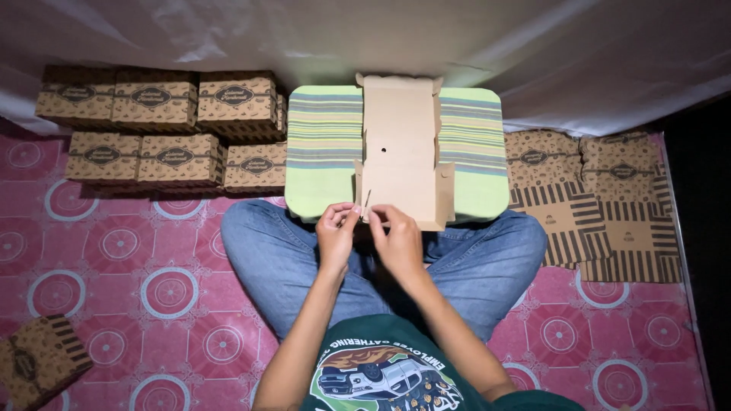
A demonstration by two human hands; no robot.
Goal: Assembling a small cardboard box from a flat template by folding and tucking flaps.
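— What does the head camera show in the person's hands?

— A flat, plain brown cardboard box blank point(401, 148), partly folded, with side flaps standing up and a small round hole near its middle. It lies on a rounded-cornered board covered in green striped cloth point(324, 144), which rests across the crossed legs in blue jeans point(487, 262).

— And the grip?

— The left hand point(336, 232) has its fingers pinched shut on the near edge flap of the blank. The right hand point(397, 240) sits just beside it, fingers curled closed on the same near edge.

— What lies around?

— To the left, on the pink floor mat with round medallion patterns point(137, 281), stand two rows of finished brown printed boxes with oval labels point(164, 122), stacked against each other. To the right, a pile of flat unfolded blanks with brown stripes point(601, 205) lies just beside the knee. One more printed box point(38, 361) sits alone at the lower left. Behind everything hangs wrinkled white sheeting point(457, 38).
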